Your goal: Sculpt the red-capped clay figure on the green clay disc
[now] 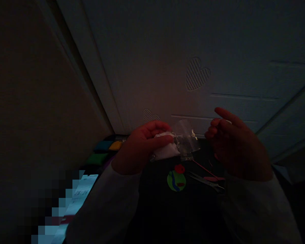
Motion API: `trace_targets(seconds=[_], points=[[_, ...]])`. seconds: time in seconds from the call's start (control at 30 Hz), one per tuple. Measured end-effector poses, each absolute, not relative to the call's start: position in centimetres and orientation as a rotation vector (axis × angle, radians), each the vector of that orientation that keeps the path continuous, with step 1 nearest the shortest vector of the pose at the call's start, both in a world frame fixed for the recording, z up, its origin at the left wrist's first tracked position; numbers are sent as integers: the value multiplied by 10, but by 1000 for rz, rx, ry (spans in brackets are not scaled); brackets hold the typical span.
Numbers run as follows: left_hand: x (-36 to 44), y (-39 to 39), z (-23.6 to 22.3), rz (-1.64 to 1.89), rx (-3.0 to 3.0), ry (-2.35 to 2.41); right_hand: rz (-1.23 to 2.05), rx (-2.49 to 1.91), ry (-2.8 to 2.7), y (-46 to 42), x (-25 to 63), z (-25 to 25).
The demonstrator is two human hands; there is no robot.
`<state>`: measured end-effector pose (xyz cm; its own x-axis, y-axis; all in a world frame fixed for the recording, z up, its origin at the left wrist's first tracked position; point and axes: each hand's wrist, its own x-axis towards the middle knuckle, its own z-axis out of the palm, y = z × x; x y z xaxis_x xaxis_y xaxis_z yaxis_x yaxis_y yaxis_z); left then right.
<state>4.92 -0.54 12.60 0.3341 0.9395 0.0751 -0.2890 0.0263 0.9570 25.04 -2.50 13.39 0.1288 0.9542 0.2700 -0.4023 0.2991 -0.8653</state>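
Observation:
My left hand (139, 147) is closed on a clear plastic bag (186, 137) that has a soft white mass (167, 151) in it. The bag's loose transparent end sticks out to the right, past my thumb. Raised at the right, my right hand (240, 145) has its fingers curled in, one digit stretched up and left. A small white lump (228, 121) shows between its fingers. Below and between the hands lies a flat green disc (176, 184) with a blue wavy strip and small red parts; a red piece (179, 168) touches its top edge.
Right of the disc lie scissors (205, 180) and a thin pink stick (204, 169) on the dark surface. Blue, yellow and green packets (98, 158) sit at the left, near a bright printed sheet (78, 196). A pale panel with hearts (197, 74) rises behind. The light is dim.

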Motion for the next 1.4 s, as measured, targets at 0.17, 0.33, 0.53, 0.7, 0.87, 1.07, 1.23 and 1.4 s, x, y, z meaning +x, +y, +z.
trace_targets(seconds=[0.17,0.33,0.53,0.7,0.87,1.07,1.23,1.4], points=[[52,-5,130,1208,1122,785,1333,-704,-922,-19,253,137],[46,-2,131,1274,1078,801,1190,-817,-1056,-16,255,132],[43,-1,129,1254,1102,789,1177,-779,-946,-13,252,126],[48,-4,128,1131,1186,779,968,-825,-1172,-21,245,125],[51,-6,129,1050,1249,777,797,-1018,-1683,-37,238,129],[54,-8,128,1036,1317,819,673,-1074,-1864,-36,237,131],[58,-9,128,1003,1325,808,464,-1056,-1968,-34,236,131],[58,-9,127,972,1310,804,268,-1000,-2010,-34,232,133]])
